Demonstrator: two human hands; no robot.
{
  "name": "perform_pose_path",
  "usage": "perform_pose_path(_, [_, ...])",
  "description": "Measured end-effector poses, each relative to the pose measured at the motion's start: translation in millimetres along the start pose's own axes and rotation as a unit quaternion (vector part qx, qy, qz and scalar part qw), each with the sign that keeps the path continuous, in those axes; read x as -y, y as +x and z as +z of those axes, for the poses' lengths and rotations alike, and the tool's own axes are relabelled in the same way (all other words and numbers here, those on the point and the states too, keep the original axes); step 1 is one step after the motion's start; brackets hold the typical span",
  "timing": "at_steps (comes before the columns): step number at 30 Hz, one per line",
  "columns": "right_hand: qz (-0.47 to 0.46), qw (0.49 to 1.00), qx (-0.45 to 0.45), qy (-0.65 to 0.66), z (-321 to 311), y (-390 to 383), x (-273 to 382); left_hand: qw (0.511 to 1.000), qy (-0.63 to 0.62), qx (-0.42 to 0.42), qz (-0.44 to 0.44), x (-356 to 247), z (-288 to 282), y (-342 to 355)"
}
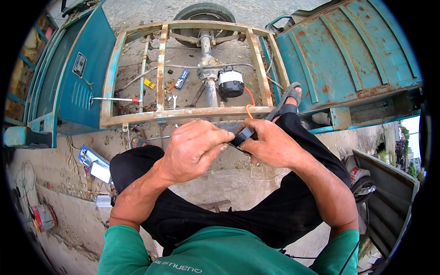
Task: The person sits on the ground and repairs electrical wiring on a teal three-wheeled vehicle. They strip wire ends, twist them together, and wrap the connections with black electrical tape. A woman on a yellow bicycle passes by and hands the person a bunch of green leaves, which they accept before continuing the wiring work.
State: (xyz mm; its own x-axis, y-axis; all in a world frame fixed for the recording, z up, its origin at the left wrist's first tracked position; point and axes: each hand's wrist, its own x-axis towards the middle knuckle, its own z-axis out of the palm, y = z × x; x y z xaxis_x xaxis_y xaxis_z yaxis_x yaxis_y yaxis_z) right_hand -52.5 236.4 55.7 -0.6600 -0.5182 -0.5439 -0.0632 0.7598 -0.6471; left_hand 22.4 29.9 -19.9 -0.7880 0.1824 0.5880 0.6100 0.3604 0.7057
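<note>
Our hands are together in front of us, almost touching, both occupied: right hand (271, 142) is clamped on a black tape roll (243, 136), thumb and fingers at its edge; left hand (195, 150) is just beside it, thumb and forefinger pinched on a dark strip (238, 149) running just under the roll. We cannot tell whether that strip is tape or wire. So the roll sits between the two hands, raised above the ground. Directly beyond our hands, rusty rectangular metal frame (201, 113), paint worn. Inside it we see an axle (208, 66) and, past the right hand, a black motor (231, 85) with a white label; orange cable (250, 103) runs from the motor toward us. Farther beyond, black tire (201, 8). Beyond the left hand, on the ground within the frame: open-end wrench (174, 101), blue-and-white box (182, 79), yellow packet (149, 83). Left of those, a rod with a red end (135, 100) reaches to a teal metal box (87, 68). Beyond and right of the right hand, rusty teal ribbed panel (339, 50); between panel and motor, a sandal (292, 93) on our right foot. Nearer us than the hands: black trousers (275, 201), green shirt (220, 252). Well left of the left hand, white sheet (101, 172) on the ground.
</note>
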Motion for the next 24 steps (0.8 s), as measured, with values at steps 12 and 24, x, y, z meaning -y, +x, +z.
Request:
perform_pose_path(12, [-0.052, 0.994, -0.032, 0.092, 4, -11, 6, 0.971, -0.184, 0.019, -0.151, 1, 1, -3])
perform_pose_path(24, [-0.341, 0.912, -0.193, -0.118, 25, -7, -10, 0.923, -0.246, 0.011, -0.294, -4, 1, -3])
